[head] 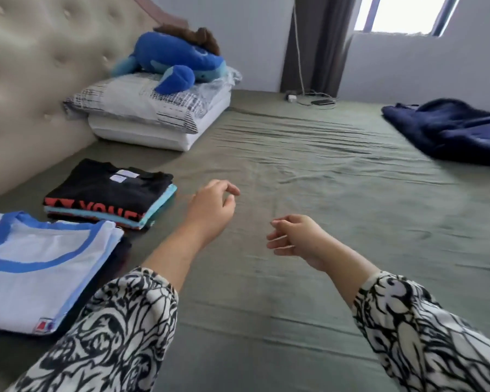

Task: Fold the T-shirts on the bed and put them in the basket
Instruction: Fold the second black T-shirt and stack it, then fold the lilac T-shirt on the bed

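Soft daylight from blown-out window (402, 12) upper right, mild motion blur throughout, wide-angle bending at edges

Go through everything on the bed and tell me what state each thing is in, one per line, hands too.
Black T-shirt: folded, on top of a small stack.
White T-shirt: folded, on top of another stack.
Navy garment: unfolded, crumpled at the bed's far right.
Plush toy: lying on the pillows.
Pillows: stacked against the headboard.
Left hand: loosely curled, holding nothing.
Right hand: loosely curled, holding nothing.
Basket: not in view.
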